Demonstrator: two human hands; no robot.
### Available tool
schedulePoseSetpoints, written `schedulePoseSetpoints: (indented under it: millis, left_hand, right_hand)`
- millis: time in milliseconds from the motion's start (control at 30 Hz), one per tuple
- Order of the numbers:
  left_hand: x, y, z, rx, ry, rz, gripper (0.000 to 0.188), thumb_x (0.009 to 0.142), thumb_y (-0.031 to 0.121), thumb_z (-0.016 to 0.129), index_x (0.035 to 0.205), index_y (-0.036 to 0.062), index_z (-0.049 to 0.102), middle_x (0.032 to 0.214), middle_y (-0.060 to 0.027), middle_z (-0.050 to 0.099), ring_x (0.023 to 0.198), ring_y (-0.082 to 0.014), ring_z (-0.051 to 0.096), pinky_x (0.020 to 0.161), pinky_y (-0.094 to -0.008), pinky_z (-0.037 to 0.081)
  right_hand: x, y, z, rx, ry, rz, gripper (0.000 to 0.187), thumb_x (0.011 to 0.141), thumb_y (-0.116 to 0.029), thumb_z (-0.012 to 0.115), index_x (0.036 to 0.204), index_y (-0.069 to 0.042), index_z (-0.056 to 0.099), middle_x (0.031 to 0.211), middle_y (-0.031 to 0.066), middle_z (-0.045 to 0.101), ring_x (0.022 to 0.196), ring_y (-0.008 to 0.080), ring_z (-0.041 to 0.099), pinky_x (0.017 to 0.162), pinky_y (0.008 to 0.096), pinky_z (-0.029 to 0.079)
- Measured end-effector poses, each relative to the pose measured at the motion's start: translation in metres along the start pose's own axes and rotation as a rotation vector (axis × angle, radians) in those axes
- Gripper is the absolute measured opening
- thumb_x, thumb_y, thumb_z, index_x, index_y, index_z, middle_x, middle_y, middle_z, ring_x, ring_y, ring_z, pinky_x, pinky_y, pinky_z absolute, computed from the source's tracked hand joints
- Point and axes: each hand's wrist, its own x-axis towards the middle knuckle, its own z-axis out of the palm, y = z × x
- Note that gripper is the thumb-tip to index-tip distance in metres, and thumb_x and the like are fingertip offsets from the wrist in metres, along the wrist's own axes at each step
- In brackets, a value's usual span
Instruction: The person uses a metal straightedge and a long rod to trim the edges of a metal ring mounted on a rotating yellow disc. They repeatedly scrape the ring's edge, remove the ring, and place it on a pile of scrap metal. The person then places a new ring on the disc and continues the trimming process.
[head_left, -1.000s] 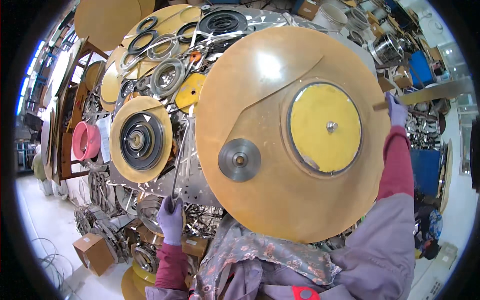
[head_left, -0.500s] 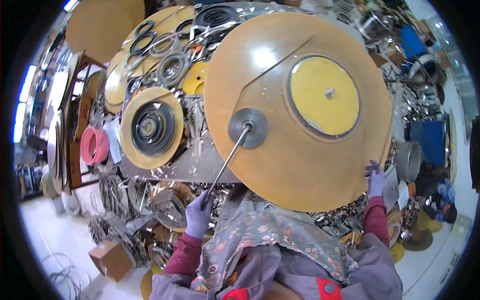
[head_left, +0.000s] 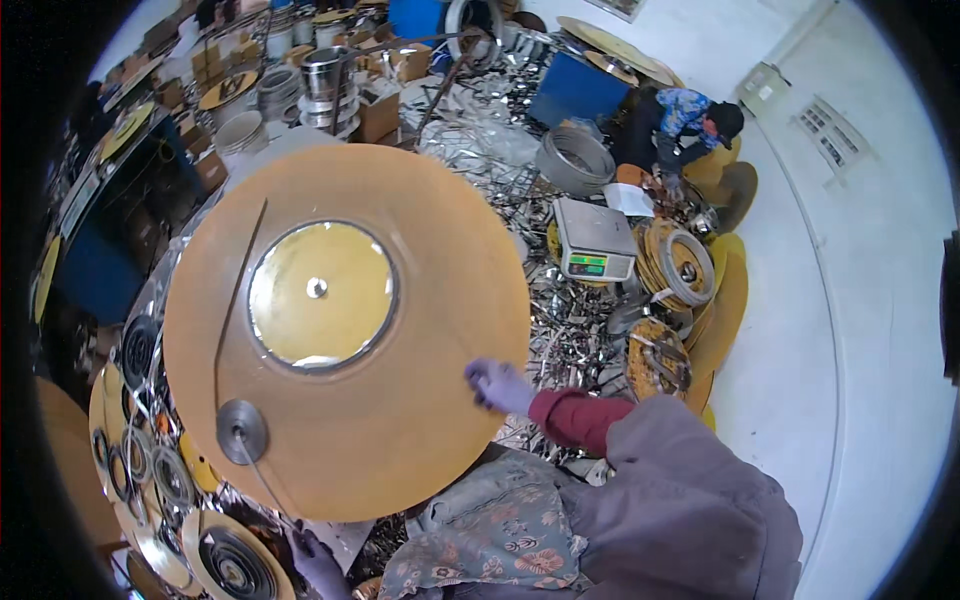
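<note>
Workshop clutter around the left grip (head_left: 318,568), mostly beyond and right.
Just left of grip: black ringed coil (head_left: 213,552) on round tan disc (head_left: 203,521). Well right and beyond: shiny silver metal strips (head_left: 562,345) heaped, white-and-grey digital scale (head_left: 596,226) with lit green display, round grey ribbed tub-like coil (head_left: 575,165), plain white wall (head_left: 780,330). Farther that way: bent-over person (head_left: 688,115) in blue patterned top, black cap. Far beyond: brown cardboard box (head_left: 380,118), round white bucket (head_left: 241,134).
</note>
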Motion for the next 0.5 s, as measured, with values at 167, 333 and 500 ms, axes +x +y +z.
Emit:
schedulePoseSetpoints:
  millis: [167,333,500]
  left_hand:
    - [0.03,0.093,-0.036,0.108,-0.146,-0.203,0.033,0.09,0.014,0.055,0.115,-0.0072,0.055,0.082,-0.0156,0.064,0.072,-0.0231,0.058,0.068,-0.0325,0.047]
    - [0.026,0.096,-0.036,-0.021,-0.26,-0.305,0.041,0.089,0.011,0.055,0.127,-0.0009,0.048,0.074,-0.0081,0.061,0.057,-0.0111,0.049,0.053,-0.0266,0.043]
    - [0.018,0.093,-0.023,-0.051,-0.375,-0.296,0.038,0.087,0.007,0.052,0.125,0.002,0.048,0.068,-0.0047,0.058,0.047,-0.0081,0.047,0.044,-0.0238,0.038]
  right_hand:
    - [-0.041,-0.013,0.068,0.079,-0.446,-0.01,0.025,0.09,-0.011,0.04,0.109,-0.005,0.056,0.083,0.0049,0.061,0.062,0.0118,0.059,0.058,0.028,0.05]
    - [-0.028,-0.039,0.082,-0.153,-0.428,-0.467,0.024,0.09,-0.016,0.047,0.11,-0.006,0.057,0.079,0.0049,0.064,0.059,0.014,0.059,0.06,0.0303,0.048]
    - [-0.022,-0.123,0.047,-0.135,-0.367,-0.422,0.023,0.089,-0.018,0.051,0.106,-0.006,0.06,0.073,0.0062,0.064,0.062,0.0172,0.06,0.063,0.0314,0.049]
